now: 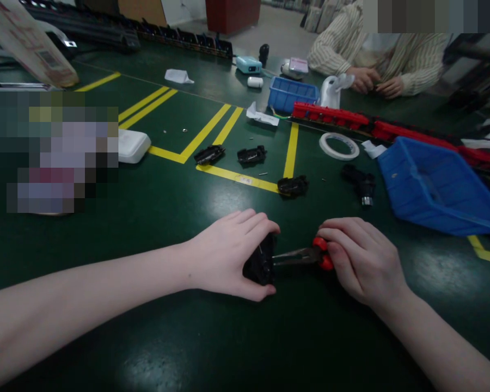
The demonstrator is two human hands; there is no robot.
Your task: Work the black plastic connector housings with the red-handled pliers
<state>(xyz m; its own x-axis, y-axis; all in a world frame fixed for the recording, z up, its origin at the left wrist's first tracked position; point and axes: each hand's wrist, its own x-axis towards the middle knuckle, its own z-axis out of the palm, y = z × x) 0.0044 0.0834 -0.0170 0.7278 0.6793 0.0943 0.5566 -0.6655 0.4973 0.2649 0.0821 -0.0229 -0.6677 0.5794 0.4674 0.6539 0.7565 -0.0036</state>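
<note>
My left hand [237, 256] is closed round a black plastic part [262, 262] low over the green table, thumb below and fingers above. In my right hand [361, 258] are needle-nose pliers [300, 256] with red handles, gripped from the right. The jaws point left and their tips meet the side of the black part; whether they pinch anything there is hidden. Beyond my hands lie similar black parts, one at the right [293, 185], one in the middle [252, 154] and one at the left [209, 155]. A small metal pin [263, 173] lies among them.
A blue bin [436, 185] stands at the right, near a black fitting [359, 182] and a tape roll [338, 146]. Red strips [330, 113] run behind, beside a smaller blue basket [293, 95]. A white box [134, 146] sits left. Across the table, a person in a striped sleeve [335, 49] works.
</note>
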